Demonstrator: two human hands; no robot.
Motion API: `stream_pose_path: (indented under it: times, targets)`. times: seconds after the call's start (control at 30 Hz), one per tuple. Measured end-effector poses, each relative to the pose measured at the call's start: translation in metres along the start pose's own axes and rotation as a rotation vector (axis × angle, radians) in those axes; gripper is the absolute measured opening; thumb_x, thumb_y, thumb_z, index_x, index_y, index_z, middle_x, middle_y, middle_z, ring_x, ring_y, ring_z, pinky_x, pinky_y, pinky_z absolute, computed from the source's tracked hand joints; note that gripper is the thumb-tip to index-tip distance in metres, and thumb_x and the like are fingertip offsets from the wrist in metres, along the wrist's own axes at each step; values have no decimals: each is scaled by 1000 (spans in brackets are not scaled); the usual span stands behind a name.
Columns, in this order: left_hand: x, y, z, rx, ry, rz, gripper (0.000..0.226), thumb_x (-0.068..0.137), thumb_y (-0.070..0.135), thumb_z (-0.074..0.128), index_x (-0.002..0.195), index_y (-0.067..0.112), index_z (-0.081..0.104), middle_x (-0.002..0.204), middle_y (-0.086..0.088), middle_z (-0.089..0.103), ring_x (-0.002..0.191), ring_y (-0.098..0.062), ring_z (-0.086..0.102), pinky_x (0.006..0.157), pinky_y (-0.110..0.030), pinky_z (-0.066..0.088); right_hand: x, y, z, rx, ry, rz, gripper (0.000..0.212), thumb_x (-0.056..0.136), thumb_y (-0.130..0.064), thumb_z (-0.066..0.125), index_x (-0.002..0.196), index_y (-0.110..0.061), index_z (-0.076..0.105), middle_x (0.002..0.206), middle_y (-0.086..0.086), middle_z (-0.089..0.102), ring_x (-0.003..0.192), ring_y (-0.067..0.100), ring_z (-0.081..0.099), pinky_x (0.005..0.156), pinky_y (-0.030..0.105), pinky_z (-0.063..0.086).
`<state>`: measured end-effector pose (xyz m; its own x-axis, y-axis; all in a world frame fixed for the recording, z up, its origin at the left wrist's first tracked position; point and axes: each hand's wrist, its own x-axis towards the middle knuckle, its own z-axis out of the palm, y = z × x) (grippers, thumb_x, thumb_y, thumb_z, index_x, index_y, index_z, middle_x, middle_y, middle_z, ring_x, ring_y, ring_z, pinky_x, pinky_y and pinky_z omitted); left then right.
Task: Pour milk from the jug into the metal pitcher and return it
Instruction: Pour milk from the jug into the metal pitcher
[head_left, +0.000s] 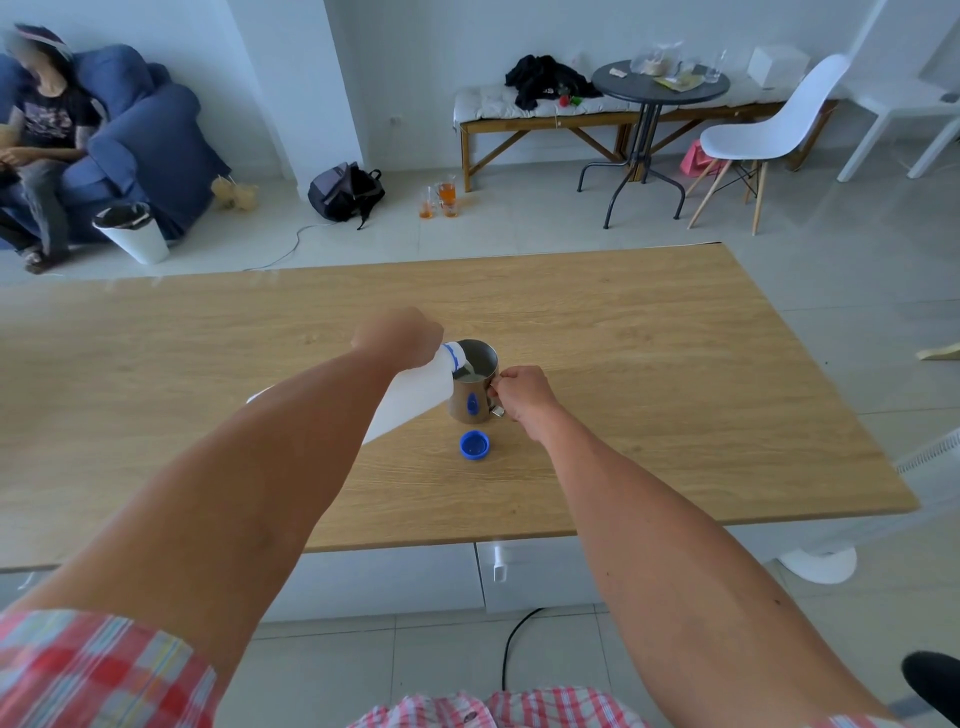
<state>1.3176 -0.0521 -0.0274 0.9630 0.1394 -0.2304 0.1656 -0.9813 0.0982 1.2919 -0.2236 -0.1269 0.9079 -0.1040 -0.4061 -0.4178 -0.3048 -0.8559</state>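
Note:
A white plastic milk jug (415, 395) is tipped to the right, its blue-ringed mouth over the rim of the metal pitcher (474, 387). Milk runs into the pitcher, which stands upright near the middle of the wooden table (675, 364). My left hand (402, 335) grips the jug from above near its neck; my forearm hides the jug's lower body. My right hand (522, 392) is closed on the pitcher's handle on its right side. The jug's blue cap (474, 446) lies open side up on the table just in front of the pitcher.
Beyond the table's far edge a person sits in a blue armchair (150, 135) beside a white bin (136, 234). A backpack (345, 192), glasses of orange drink (441, 200), a bench, a round dark table (660, 88) and a white chair (769, 135) stand on the floor.

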Motion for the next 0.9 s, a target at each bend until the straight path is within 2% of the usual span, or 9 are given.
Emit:
stream_pose_path:
  times: [0.2,0.4,0.67,0.9]
  targets:
    - [-1,0,0,1,2,0,34,101,35,38,101,12,62,86,-7,60,72,-22,54,71,-37,40,0,0,1,5,1,-2,21,95,-3,49,87,-11,67,81,12,62,71,20,53,49,24,36]
    - [-2,1,-1,1,-3,4,34,101,35,38,102,11,62,87,-7,60,84,-27,59,73,-38,42,-1,-1,0,4,1,-9,22,95,-3,48,88,-9,67,80,12,63,68,19,54,46,22,36]
    - [-2,2,-2,3,-11,-11,33,102,35,39,102,12,62,86,-7,60,71,-21,53,71,-36,42,1,0,0,8,-5,6,21,95,-4,49,87,-11,67,81,11,62,71,20,54,48,24,36]
    - [-2,3,-2,6,-14,-9,31,102,35,39,104,13,61,86,-5,57,87,-27,59,74,-37,40,1,0,0,14,-4,1,21,94,-2,49,87,-10,68,81,12,62,73,21,53,48,24,35]
